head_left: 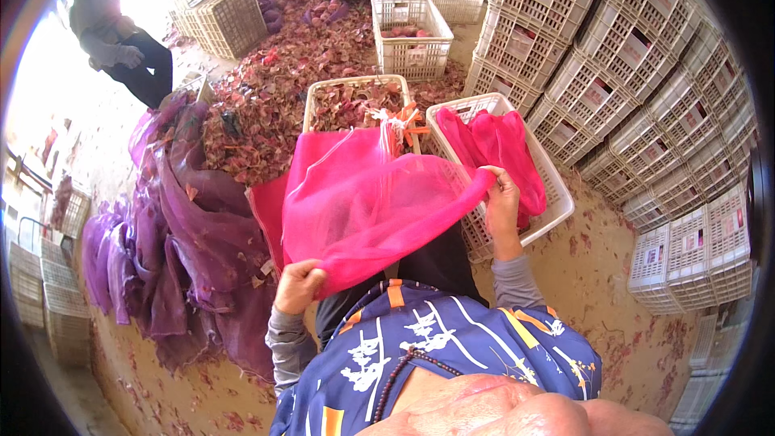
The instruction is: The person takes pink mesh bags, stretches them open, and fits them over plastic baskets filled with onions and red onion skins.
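A bright pink mesh bag [363, 202] is stretched in front of me over my lap. Its near edge is pinched in my left hand [299, 285] at the lower left. The upper right corner of the same edge is gripped by my right hand [502, 202], so the mesh hangs taut between them. More pink mesh bags [513, 141] lie folded in a white plastic crate [557, 214], just beyond my right hand. White and orange strings [397, 123] lie bunched at the bag's far edge, by a crate [309, 105] full of dry reddish skins.
Purple mesh sacks [190, 218] heap at my left. A pile of reddish papery skins [258, 101] spreads ahead, with round red onions farther back. Stacked white crates [597, 40] wall off the right. Another crate [413, 44] stands ahead. A person [117, 32] stands at the far left.
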Demonstrator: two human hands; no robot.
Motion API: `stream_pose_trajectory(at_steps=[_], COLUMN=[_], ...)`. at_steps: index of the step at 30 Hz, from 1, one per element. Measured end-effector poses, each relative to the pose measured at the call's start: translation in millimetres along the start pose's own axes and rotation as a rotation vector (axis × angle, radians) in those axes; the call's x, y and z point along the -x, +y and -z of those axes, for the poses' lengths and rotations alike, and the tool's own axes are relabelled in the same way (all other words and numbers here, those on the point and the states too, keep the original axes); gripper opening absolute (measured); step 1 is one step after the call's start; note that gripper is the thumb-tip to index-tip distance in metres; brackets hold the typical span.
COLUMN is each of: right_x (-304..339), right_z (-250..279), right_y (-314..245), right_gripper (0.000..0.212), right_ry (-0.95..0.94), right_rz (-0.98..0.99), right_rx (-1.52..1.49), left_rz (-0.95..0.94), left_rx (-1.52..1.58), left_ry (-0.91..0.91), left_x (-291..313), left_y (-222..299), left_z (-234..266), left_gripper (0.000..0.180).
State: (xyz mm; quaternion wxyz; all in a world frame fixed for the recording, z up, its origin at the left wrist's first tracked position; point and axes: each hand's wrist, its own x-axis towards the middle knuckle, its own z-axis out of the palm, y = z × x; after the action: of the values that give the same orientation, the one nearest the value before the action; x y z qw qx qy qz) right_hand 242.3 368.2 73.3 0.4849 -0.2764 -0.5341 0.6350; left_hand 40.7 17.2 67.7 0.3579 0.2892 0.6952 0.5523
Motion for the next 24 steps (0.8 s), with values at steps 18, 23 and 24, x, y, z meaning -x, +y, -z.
stream_pose_trajectory(at_steps=[18,23,24], right_x=[12.8,-2.1,-4.8], right_z=[-7.1,-1.9,-3.0], right_y=[-10.4,10.5,14.0], right_gripper=[0.017,0.012,0.012], right_ry=[-0.671,-0.324,-0.229], right_rz=[0.026,0.156,-0.018], right_rx=[0.562,0.488,0.07], left_rz=[-0.387,-0.158,-0.086], left_rx=[0.898,0.548,0.336], left_ry=[0.495,0.233,0.134], left_x=[-6.3,-2.2,0.1], left_y=[-30.8,-23.4,-23.7], left_z=[36.3,28.1,29.1], left_gripper=[0.02,0.012,0.011])
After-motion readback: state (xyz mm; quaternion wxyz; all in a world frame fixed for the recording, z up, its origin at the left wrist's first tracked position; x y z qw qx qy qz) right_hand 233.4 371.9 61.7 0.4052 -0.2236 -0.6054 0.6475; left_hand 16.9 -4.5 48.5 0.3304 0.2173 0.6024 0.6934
